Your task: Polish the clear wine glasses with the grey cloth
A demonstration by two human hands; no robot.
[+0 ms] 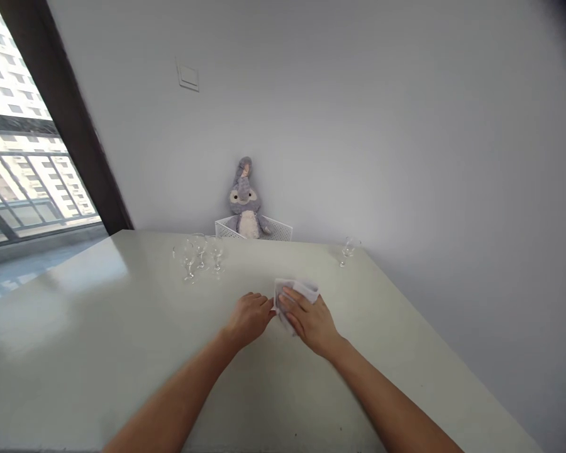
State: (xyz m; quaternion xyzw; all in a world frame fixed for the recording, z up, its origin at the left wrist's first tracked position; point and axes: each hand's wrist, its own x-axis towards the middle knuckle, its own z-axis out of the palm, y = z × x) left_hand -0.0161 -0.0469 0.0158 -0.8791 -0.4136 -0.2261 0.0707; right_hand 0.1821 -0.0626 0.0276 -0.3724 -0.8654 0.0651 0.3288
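A white cloth [296, 290] is bunched in my right hand [310, 319], whose fingers press over it above the middle of the table. My left hand [251, 318] is closed just left of the cloth, its thumb side touching the cloth's edge. Whatever its fingers hold is hidden, and so is anything inside the cloth. Farther back on the left stands a close group of clear stemmed glasses [189, 259]. Another clear stemmed glass [348, 248] stands apart, near the far right corner of the table.
The pale, glossy table [122, 352] reaches to the wall on the right. Behind its far edge, a grey plush toy [248, 223] sits in a white perforated basket [281, 231]. A dark-framed window [21, 138] is at the left, and a light switch [188, 77] is on the wall.
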